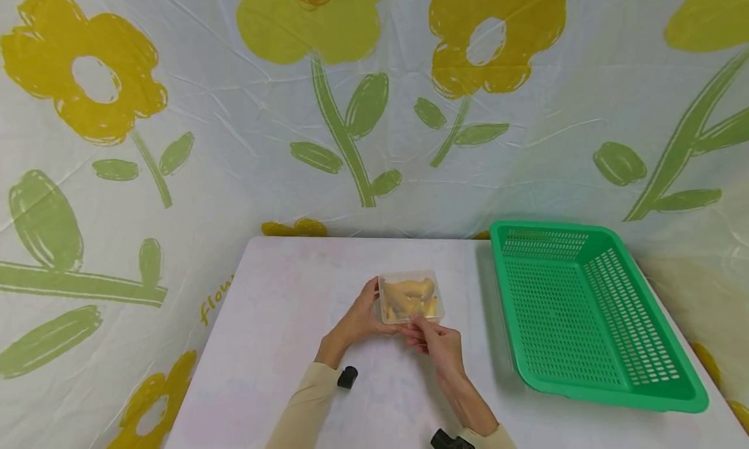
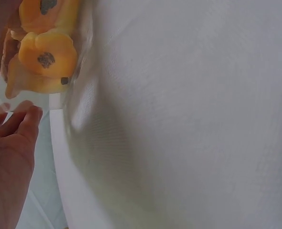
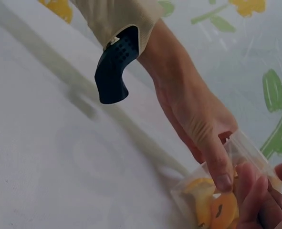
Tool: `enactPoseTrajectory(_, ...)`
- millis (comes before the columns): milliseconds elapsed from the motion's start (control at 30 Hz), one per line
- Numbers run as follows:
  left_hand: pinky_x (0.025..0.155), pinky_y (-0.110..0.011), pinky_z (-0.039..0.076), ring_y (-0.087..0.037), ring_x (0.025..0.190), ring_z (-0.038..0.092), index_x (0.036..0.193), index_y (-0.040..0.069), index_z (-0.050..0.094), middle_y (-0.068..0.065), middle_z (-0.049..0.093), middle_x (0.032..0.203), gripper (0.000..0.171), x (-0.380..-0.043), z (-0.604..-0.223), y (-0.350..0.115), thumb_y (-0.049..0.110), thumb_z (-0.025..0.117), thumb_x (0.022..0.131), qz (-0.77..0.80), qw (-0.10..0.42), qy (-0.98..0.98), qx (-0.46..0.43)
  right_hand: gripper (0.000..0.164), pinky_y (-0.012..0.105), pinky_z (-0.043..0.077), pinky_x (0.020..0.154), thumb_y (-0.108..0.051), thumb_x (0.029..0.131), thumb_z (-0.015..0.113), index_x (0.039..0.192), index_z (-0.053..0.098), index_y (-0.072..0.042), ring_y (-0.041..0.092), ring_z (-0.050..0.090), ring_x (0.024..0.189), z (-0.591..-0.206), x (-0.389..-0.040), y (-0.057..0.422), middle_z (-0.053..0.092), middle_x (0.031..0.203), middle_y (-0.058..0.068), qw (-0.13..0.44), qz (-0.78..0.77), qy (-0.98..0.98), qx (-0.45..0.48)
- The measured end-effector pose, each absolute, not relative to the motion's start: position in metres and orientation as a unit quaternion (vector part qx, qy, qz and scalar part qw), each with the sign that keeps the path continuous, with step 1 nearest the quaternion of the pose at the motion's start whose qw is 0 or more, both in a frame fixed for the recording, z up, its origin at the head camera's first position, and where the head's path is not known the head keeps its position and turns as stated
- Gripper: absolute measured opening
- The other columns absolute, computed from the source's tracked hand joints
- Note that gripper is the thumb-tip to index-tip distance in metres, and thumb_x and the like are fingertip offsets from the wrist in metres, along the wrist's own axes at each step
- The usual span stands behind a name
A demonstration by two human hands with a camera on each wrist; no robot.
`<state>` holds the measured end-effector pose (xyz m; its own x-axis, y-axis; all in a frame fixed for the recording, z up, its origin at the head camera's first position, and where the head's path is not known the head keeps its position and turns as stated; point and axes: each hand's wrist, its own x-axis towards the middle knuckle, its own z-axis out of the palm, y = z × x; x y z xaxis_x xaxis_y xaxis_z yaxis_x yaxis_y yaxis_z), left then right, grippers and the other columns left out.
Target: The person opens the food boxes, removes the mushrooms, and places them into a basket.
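Note:
A see-through plastic container (image 1: 411, 297) with yellow-orange pieces inside is held up over the white table. Dark spots mark the pieces (image 2: 47, 57) in the left wrist view. My left hand (image 1: 361, 316) grips the container by its left side, thumb along the near edge. My right hand (image 1: 441, 345) pinches the near edge of the container, the thumb on top and the other fingers curled beneath. In the right wrist view, the left thumb (image 3: 219, 167) lies against the clear wall, close to the right fingers (image 3: 262, 202).
A large green plastic basket (image 1: 562, 322) with slotted walls stands on the right of the white table (image 1: 234, 371). Behind the table hangs a pale sheet (image 1: 234, 111) printed with yellow flowers. Black wrist cameras (image 1: 348, 377) sit at both sleeves.

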<state>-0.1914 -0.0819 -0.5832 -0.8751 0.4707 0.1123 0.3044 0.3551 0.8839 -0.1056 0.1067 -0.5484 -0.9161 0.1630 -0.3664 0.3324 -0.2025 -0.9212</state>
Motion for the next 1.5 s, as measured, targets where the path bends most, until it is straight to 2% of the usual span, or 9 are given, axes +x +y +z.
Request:
enactPoseTrajectory(200, 0.117, -0.042, 0.037, -0.029, 0.142, 0.041, 0.156, -0.002, 0.023, -0.014, 0.040, 0.152, 0.115, -0.191, -0.582, -0.083, 0.016, 0.097, 0.070, 0.511, 0.091, 0.822, 0.234, 0.036, 0.026, 0.057, 0.065, -0.031, 0.098, 0.071, 0.105, 0.076, 0.004, 0.014, 0.073, 0.071, -0.549, -0.107, 0.110, 0.078, 0.088, 0.009, 0.081, -0.751, 0.628, 0.188)
enactPoseTrajectory(400, 0.117, -0.039, 0.036, -0.026, 0.143, 0.040, 0.157, -0.002, 0.022, -0.013, 0.038, 0.153, 0.116, -0.191, -0.582, -0.083, 0.017, 0.097, 0.070, 0.510, 0.089, 0.820, 0.242, 0.046, 0.030, 0.061, 0.072, -0.042, 0.098, 0.069, 0.107, 0.073, 0.003, 0.025, 0.076, 0.091, -0.540, -0.110, 0.118, 0.078, 0.098, 0.012, 0.140, -0.743, 0.630, 0.179)
enactPoseTrajectory(500, 0.118, -0.039, 0.035, -0.027, 0.143, 0.039, 0.157, -0.002, 0.021, -0.014, 0.037, 0.153, 0.116, -0.191, -0.581, -0.084, 0.017, 0.097, 0.071, 0.514, 0.091, 0.817, 0.244, 0.048, 0.030, 0.061, 0.074, -0.041, 0.098, 0.069, 0.111, 0.073, 0.005, 0.022, 0.076, 0.090, -0.537, -0.111, 0.120, 0.078, 0.099, 0.013, 0.147, -0.744, 0.630, 0.169)
enactPoseTrajectory(667, 0.118, -0.040, 0.035, -0.030, 0.143, 0.039, 0.156, -0.004, 0.019, -0.018, 0.035, 0.152, 0.114, -0.191, -0.580, -0.085, 0.012, 0.095, 0.072, 0.512, 0.095, 0.819, 0.241, 0.040, 0.028, 0.060, 0.076, -0.029, 0.099, 0.069, 0.112, 0.073, 0.008, 0.014, 0.076, 0.082, -0.540, -0.112, 0.118, 0.078, 0.096, 0.013, 0.132, -0.767, 0.606, 0.165)
enactPoseTrajectory(967, 0.118, -0.042, 0.035, -0.031, 0.143, 0.037, 0.157, -0.003, 0.019, -0.019, 0.032, 0.155, 0.115, -0.192, -0.578, -0.083, 0.015, 0.095, 0.073, 0.518, 0.100, 0.815, 0.240, 0.030, 0.029, 0.061, 0.076, -0.015, 0.100, 0.068, 0.105, 0.070, 0.015, 0.017, 0.077, 0.077, -0.542, -0.114, 0.114, 0.077, 0.085, 0.015, 0.080, -0.787, 0.587, 0.172)
enactPoseTrajectory(1200, 0.118, -0.041, 0.034, -0.028, 0.143, 0.037, 0.157, 0.000, 0.020, -0.014, 0.032, 0.156, 0.115, -0.190, -0.580, -0.084, 0.020, 0.095, 0.073, 0.514, 0.100, 0.818, 0.238, 0.036, 0.028, 0.061, 0.073, -0.023, 0.100, 0.069, 0.106, 0.073, 0.013, 0.016, 0.076, 0.076, -0.523, -0.118, 0.116, 0.077, 0.087, 0.014, 0.063, -0.748, 0.644, 0.151)
enactPoseTrajectory(1367, 0.120, -0.041, 0.032, -0.023, 0.145, 0.036, 0.158, 0.005, 0.021, -0.008, 0.036, 0.156, 0.116, -0.190, -0.580, -0.087, 0.023, 0.097, 0.072, 0.525, 0.105, 0.813, 0.230, 0.036, 0.031, 0.061, 0.070, -0.027, 0.098, 0.072, 0.104, 0.074, 0.008, 0.024, 0.076, 0.076, -0.514, -0.121, 0.123, 0.077, 0.091, 0.017, 0.050, -0.702, 0.700, 0.121)
enactPoseTrajectory(1433, 0.120, -0.042, 0.031, -0.020, 0.145, 0.035, 0.159, 0.007, 0.021, -0.005, 0.036, 0.156, 0.117, -0.190, -0.580, -0.087, 0.026, 0.097, 0.072, 0.527, 0.109, 0.811, 0.230, 0.039, 0.031, 0.062, 0.069, -0.029, 0.096, 0.075, 0.111, 0.071, 0.006, 0.027, 0.075, 0.077, -0.511, -0.123, 0.128, 0.076, 0.094, 0.019, 0.027, -0.684, 0.720, 0.117)
enactPoseTrajectory(1500, 0.121, -0.045, 0.029, -0.020, 0.146, 0.035, 0.161, 0.009, 0.020, -0.003, 0.037, 0.157, 0.119, -0.190, -0.579, -0.089, 0.029, 0.096, 0.072, 0.530, 0.115, 0.809, 0.229, 0.049, 0.031, 0.061, 0.067, -0.032, 0.093, 0.079, 0.124, 0.064, 0.002, 0.028, 0.075, 0.076, -0.509, -0.123, 0.132, 0.075, 0.099, 0.019, 0.003, -0.664, 0.739, 0.114)
